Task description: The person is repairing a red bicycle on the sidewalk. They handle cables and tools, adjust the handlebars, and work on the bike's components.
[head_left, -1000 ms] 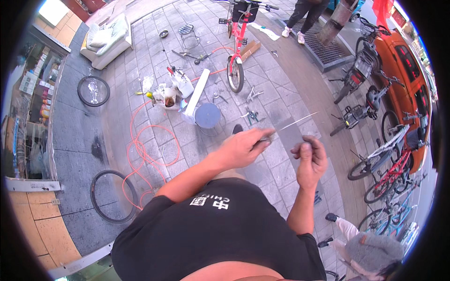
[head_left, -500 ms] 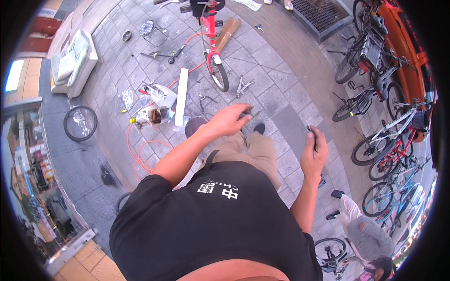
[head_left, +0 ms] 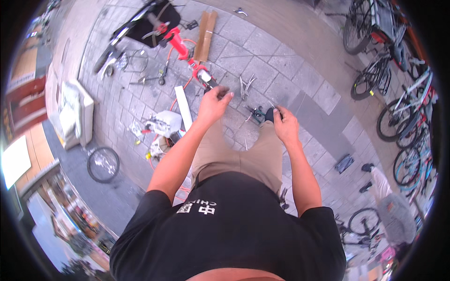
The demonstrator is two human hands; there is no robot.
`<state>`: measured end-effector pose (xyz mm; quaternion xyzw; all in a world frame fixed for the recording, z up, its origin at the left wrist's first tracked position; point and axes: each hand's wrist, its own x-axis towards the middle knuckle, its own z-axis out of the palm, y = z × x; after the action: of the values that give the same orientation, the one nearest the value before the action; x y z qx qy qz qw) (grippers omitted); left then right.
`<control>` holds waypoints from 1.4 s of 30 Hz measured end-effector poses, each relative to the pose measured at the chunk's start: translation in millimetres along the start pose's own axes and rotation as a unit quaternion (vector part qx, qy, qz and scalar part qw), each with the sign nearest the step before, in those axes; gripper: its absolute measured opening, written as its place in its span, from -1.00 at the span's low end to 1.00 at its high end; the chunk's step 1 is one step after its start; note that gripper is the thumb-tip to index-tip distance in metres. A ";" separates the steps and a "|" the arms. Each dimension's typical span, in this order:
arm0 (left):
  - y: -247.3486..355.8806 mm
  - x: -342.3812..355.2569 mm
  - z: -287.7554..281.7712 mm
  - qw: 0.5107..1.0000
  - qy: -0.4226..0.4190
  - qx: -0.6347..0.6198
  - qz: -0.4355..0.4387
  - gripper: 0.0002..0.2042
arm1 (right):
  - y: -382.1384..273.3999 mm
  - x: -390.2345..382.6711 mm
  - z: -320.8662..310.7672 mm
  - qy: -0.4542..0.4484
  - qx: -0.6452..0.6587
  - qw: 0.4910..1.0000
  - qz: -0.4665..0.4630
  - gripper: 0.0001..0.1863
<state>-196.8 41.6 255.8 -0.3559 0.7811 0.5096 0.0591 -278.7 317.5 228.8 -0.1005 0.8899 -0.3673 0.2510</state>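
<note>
My left hand [head_left: 213, 105] is raised in front of me, over the front end of a red bicycle [head_left: 180, 47]. Its fingers are curled toward the thumb, and what they hold, if anything, is hidden. My right hand [head_left: 287, 125] pinches a thin, short metal piece [head_left: 273, 104] between thumb and fingers, above my dark shoe. On the paving between the hands lies a dark green tool [head_left: 256, 114], its kind unclear. Just beyond it are silver, spread-handled tools [head_left: 245, 87], like pliers. The bicycle's front wheel is partly covered by my left hand.
A long white box [head_left: 183, 107], a white plastic bag [head_left: 167, 122] and an orange hose lie to the left. Brown cardboard [head_left: 205, 35] is beyond. A loose tyre [head_left: 103, 165] and a sofa [head_left: 77, 114] stand further left. Parked bicycles [head_left: 393, 117] line the right; a person in grey [head_left: 396, 218] is there.
My view has turned, and the red bicycle appears further left and tilted. My hands have come closer together; the right still pinches the thin piece. The green tool now shows clear of my left hand.
</note>
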 end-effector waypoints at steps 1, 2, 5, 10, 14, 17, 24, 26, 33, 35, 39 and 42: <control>-12.1 35.5 9.1 1.000 -0.004 0.020 0.004 -0.59 | 14.0 8.0 19.5 0.008 -0.009 1.000 0.002 -0.66; -34.3 71.4 25.2 0.999 -0.004 0.046 0.002 -0.59 | 29.9 9.2 38.0 0.013 -0.018 1.000 0.005 -0.67; -128.6 210.7 78.8 0.979 -0.027 0.182 0.090 -0.65 | 57.9 43.9 87.1 0.022 -0.058 0.997 0.045 -0.69; -247.4 403.7 171.3 0.939 -0.047 0.337 0.054 -0.70 | 163.2 80.7 201.3 0.077 -0.062 0.992 0.082 -0.76; -347.5 503.2 219.4 0.900 -0.056 0.423 0.090 -0.65 | 207.2 98.7 222.7 0.068 -0.103 0.992 0.013 -0.74; -427.5 564.9 232.7 0.898 -0.030 0.428 0.099 -0.61 | 194.0 94.5 192.3 0.054 -0.064 0.996 0.036 -0.75; -425.9 565.0 240.0 0.799 -0.092 0.579 0.133 -0.47 | 164.6 66.8 170.7 0.126 -0.059 0.989 0.052 -0.75; -446.4 561.8 236.8 0.842 -0.141 0.513 0.088 -0.54 | 158.8 56.8 170.9 0.123 -0.074 0.990 -0.003 -0.75; -347.7 350.9 287.8 0.911 -0.377 -0.017 -0.167 -0.80 | 152.3 50.4 188.0 0.222 -0.057 0.973 -0.008 -0.73; -292.5 284.2 263.8 0.869 -0.399 -0.227 -0.184 -0.81 | 141.7 54.9 185.4 0.263 -0.036 0.964 -0.016 -0.67; -210.5 211.8 183.3 0.833 -0.386 -0.369 -0.145 -0.80 | 113.0 59.5 197.6 0.231 0.196 0.953 0.029 -0.57; -190.4 193.8 144.4 0.835 -0.351 -0.416 -0.084 -0.78 | 96.5 66.1 215.2 0.098 0.271 0.958 -0.003 -0.55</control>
<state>-261.8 23.3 -44.3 -0.2085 0.3896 0.8700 0.2185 -222.6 232.2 6.1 0.0053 0.7770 -0.6035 0.1791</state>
